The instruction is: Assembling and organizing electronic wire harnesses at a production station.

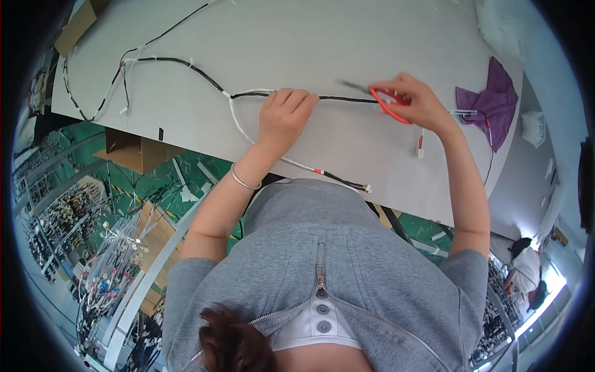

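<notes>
A long wire harness, mostly black with white branches, stretches across the pale table from the far left to the right. My left hand is closed over its middle, knuckles up, the fingers curled round the cable. My right hand grips red-handled scissors over the right part of the harness, and their dark blades point left, a little above the cable. Whether the fingers also touch the cable cannot be seen. Near my body lies a white branch ending in small connectors. Another white connector hangs below my right hand.
A purple cloth lies at the table's right end. Clear plastic wrap sits at the far right corner. Cardboard boxes stand at the far left and under the table's edge. Bundles of cables hang at the lower left.
</notes>
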The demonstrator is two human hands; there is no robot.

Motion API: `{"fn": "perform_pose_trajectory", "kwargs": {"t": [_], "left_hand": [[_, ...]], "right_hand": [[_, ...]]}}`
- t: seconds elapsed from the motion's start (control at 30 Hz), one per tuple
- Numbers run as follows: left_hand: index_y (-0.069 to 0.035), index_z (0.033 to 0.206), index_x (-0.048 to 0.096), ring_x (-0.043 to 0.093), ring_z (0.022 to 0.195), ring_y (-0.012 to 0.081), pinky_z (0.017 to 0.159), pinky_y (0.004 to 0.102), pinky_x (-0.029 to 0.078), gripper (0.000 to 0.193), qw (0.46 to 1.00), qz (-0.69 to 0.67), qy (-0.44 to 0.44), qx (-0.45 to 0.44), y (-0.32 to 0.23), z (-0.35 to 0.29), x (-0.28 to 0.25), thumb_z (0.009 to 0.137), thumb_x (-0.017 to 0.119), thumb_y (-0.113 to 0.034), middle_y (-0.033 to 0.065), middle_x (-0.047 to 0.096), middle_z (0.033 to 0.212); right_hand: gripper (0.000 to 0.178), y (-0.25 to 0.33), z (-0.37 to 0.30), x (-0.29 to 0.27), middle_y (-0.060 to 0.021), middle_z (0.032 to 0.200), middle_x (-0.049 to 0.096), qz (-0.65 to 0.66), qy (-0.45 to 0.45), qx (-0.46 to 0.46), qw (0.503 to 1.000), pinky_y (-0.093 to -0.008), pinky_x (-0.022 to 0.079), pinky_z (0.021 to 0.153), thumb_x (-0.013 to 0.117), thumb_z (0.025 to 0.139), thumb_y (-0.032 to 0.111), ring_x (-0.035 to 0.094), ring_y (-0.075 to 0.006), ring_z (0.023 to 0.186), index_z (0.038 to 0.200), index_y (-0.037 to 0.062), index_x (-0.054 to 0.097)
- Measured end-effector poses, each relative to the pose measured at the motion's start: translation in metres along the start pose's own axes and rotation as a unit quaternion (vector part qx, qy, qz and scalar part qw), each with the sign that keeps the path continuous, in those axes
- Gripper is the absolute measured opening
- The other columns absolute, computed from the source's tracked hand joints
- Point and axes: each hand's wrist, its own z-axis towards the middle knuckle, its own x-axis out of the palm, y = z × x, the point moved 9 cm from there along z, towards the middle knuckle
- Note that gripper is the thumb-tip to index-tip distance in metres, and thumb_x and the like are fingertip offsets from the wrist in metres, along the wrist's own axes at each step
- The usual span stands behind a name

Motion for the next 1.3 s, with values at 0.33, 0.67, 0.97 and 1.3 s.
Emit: {"fn": "perform_pose_trajectory", "kwargs": {"t": [0.33,0.67,0.97,1.3], "left_hand": [[-0.014,0.092,0.07,0.061,0.086,0.0174,0.072,0.0322,0.049,0.016,0.996,0.035,0.081,-0.019,0.013,0.018,0.025,0.078,0.076,-0.009,-0.0024,0.064,0.091],[-0.012,0.092,0.07,0.062,0.086,0.0191,0.072,0.0339,0.051,0.016,0.996,0.03,0.079,-0.007,0.006,0.019,0.026,0.078,0.077,-0.01,-0.0015,0.064,0.089],[-0.012,0.09,0.067,0.062,0.087,0.0167,0.075,0.0315,0.051,0.021,0.997,0.012,0.072,-0.001,0.007,0.013,0.033,0.07,0.068,-0.006,-0.0019,0.061,0.089],[-0.011,0.091,0.07,0.062,0.084,0.0171,0.071,0.0317,0.051,0.021,0.997,-0.012,0.068,-0.018,0.015,0.013,0.034,0.073,0.079,-0.006,-0.0015,0.064,0.089]], "right_hand": [[0.044,-0.03,-0.007,0.004,0.0007,0.091,0.057,0.012,-0.037,0.026,0.999,-0.0251,0.044,0.067,0.08,0.081,0.011,0.048,-0.0116,0.072,0.124,0.0178,0.071],[0.044,-0.022,-0.012,0.016,-0.0011,0.092,0.059,0.023,0.002,0.003,1.0,-0.0273,0.045,0.068,0.078,0.082,0.009,0.053,-0.0134,0.076,0.124,0.0174,0.071],[0.045,-0.02,0.016,0.023,-0.0039,0.09,0.06,-0.041,0.108,0.002,0.993,-0.0302,0.046,0.067,0.07,0.082,0.003,0.056,-0.0183,0.078,0.124,0.0187,0.072],[0.042,-0.011,0.021,0.025,-0.0061,0.088,0.064,-0.075,0.06,-0.073,0.993,-0.0293,0.048,0.067,0.07,0.081,0.003,0.058,-0.0183,0.075,0.12,0.0174,0.074]]}}
